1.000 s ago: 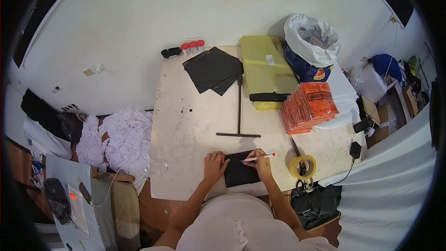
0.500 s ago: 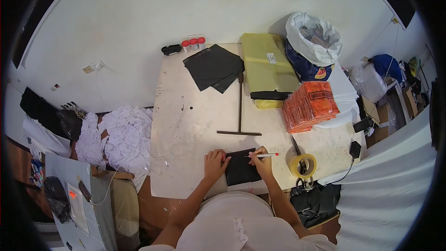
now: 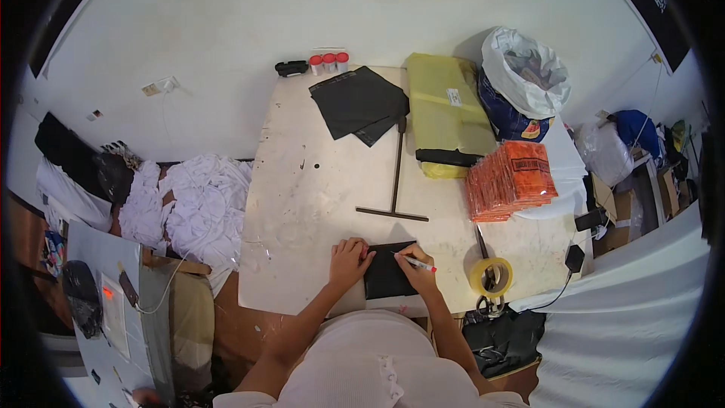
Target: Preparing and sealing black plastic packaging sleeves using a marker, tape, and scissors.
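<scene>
In front of me, at the table's near edge, lies a flat black plastic packet (image 3: 389, 276). My right hand (image 3: 420, 276) grips a slim white marker (image 3: 414, 261) with a red end, its tip against the packet's upper part. Resting at the packet's left edge, my left hand (image 3: 348, 263) has curled fingers and its thumb on the packet. A small red thing (image 3: 365, 251) shows between the left thumb and fingers; it is too small to name surely. Just beyond the packet a dark metal T-shaped tool (image 3: 395, 181) lies on the table.
To the right are scissors (image 3: 481, 240), a yellow tape roll (image 3: 473, 278) and stacked orange packets (image 3: 510, 181). Farther back stand a yellow package (image 3: 445, 98), black plastic sheets (image 3: 355, 102), red-lidded containers (image 3: 329, 63) and a white sack (image 3: 502, 49). White cloth (image 3: 204, 204) is heaped at left.
My right hand has shifted left and slightly down over the packet, and the marker's red end now tilts lower. The left hand stays at the packet's left edge. The view has shifted slightly.
</scene>
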Motion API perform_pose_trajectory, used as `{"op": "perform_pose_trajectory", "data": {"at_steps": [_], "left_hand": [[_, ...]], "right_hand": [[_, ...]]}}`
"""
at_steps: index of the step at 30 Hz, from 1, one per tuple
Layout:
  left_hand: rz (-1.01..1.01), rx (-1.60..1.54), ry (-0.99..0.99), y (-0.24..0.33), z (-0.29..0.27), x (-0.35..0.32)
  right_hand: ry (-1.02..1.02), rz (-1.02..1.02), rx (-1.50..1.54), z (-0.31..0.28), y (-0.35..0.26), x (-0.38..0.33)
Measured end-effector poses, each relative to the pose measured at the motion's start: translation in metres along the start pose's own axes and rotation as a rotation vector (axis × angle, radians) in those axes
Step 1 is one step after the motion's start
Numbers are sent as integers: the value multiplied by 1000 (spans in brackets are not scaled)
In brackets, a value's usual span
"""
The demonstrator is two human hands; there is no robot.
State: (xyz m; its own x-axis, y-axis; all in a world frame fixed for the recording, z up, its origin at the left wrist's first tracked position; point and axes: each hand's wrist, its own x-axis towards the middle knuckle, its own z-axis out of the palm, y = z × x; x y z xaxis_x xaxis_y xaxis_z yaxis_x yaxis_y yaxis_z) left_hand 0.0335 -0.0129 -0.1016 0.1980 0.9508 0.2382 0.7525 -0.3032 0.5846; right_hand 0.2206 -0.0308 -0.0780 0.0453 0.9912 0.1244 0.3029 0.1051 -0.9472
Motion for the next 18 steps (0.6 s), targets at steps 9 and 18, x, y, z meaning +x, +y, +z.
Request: {"op": "perform_pose_trajectory", "data": {"at_steps": [9,18], "left_hand": [[-19,13,-21,1,1,0],[2,35,15,0,1,-1]], "right_hand": [[-137,64,-10,-9,4,4],[-66,-71,-131,-4,-1,2]]}}
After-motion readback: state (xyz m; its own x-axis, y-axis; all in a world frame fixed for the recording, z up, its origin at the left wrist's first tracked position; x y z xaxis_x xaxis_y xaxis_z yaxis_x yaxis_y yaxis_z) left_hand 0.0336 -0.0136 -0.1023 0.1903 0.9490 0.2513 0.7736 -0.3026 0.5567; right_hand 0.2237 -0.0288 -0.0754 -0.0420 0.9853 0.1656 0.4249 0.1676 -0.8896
